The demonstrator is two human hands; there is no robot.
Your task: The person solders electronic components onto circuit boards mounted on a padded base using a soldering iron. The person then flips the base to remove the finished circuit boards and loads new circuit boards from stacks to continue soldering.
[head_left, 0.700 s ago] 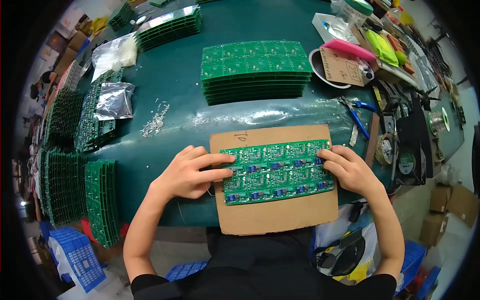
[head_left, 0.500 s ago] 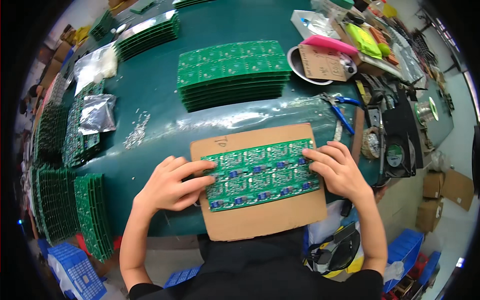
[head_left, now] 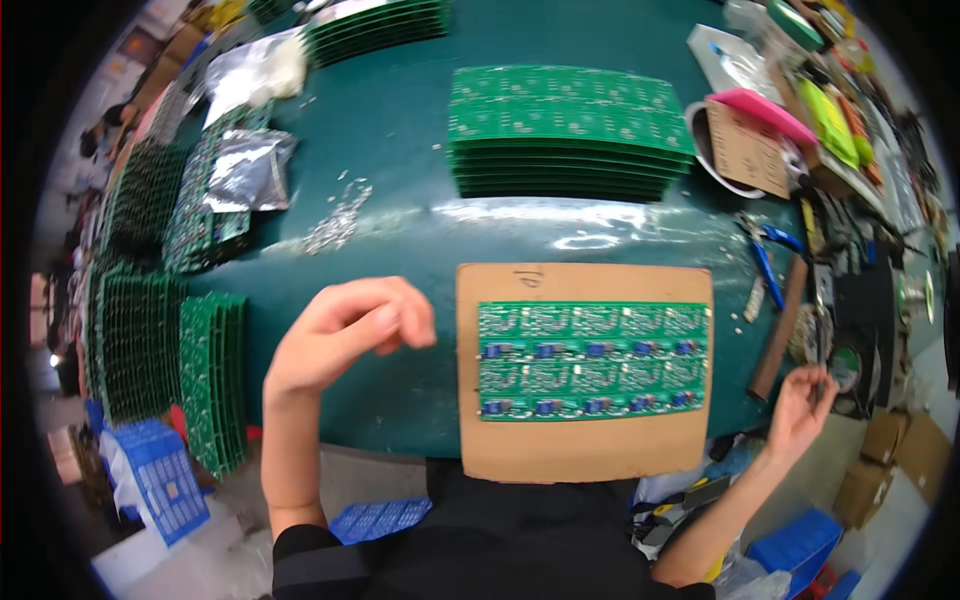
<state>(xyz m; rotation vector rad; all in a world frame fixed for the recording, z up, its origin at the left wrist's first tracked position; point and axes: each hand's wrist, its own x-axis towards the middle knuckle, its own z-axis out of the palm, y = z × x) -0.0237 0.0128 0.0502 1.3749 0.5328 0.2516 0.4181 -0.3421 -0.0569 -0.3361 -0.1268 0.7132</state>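
Note:
A populated green circuit board [head_left: 595, 375] with rows of blue parts lies flat on a brown cardboard sheet [head_left: 580, 452], and neither hand touches it. To the left of the cardboard my left hand [head_left: 350, 330] hovers over the green table mat, fingers curled in and thumb against them, with nothing visible in it. Far to the right, my right hand [head_left: 800, 412] pinches the lower end of a thin, dark soldering iron [head_left: 822, 345] between thumb and fingers. The iron's stand area partly blends with dark gear behind it.
Behind the cardboard stands a stack of green boards [head_left: 565, 130]. More board stacks [head_left: 212, 385] line the left side, near a silver bag [head_left: 250, 170] and scattered small metal parts [head_left: 338, 220]. Blue-handled pliers [head_left: 768, 265] and a brown strip [head_left: 780, 330] lie at right.
Both hands have let go of the circuit board. My left hand lifted off and curled; my right hand moved right to the soldering iron. The view has shifted, so the table appears farther right.

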